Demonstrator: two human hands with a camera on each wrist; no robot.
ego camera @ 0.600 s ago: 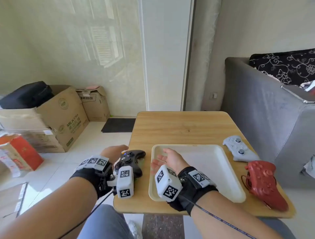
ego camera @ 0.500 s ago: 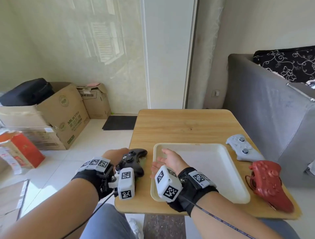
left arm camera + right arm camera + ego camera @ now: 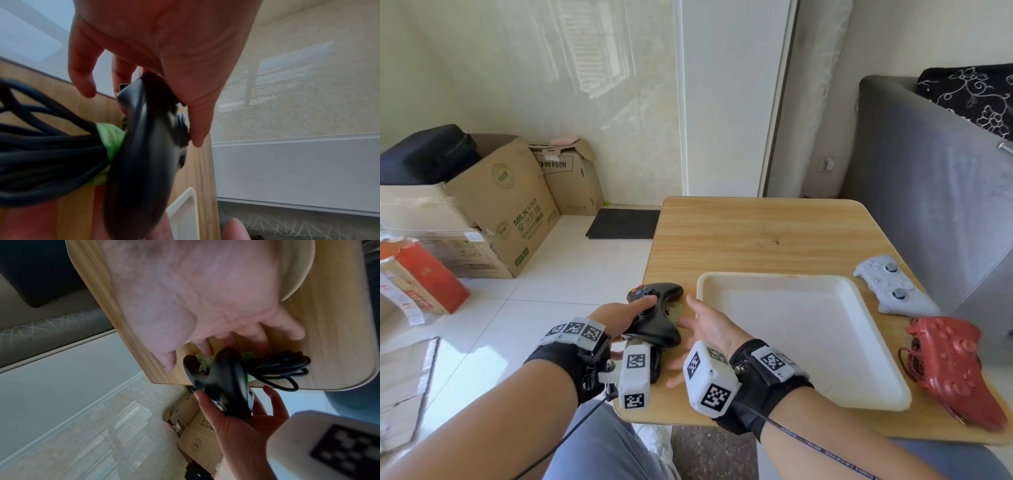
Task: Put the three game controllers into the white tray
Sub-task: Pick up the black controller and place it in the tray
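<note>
Pale tiled floor and cardboard boxes (image 3: 493,205) lie to the left of a small wooden table (image 3: 763,236), with a grey sofa (image 3: 935,192) along its right edge. At the table's near-left corner the left hand (image 3: 619,317) grips the black controller (image 3: 657,315) — thumb across its face by the coloured buttons, fingers curled round the back — holding it tilted over the table edge. Its bundled black cable (image 3: 41,146), bound with a green tie (image 3: 109,139), trails beneath it onto the wood. The right hand (image 3: 709,329) is spread, palm toward the controller, fingers relaxed and just beside the cable bundle; whether they touch it I cannot tell. The white tray (image 3: 808,284) sits near the front edge, nothing in it. A grey controller (image 3: 893,291) lies at the right edge beside the tray's far corner, and a red controller (image 3: 955,363) — its cord coiled against it — lies just nearer, at the near-right corner.
</note>
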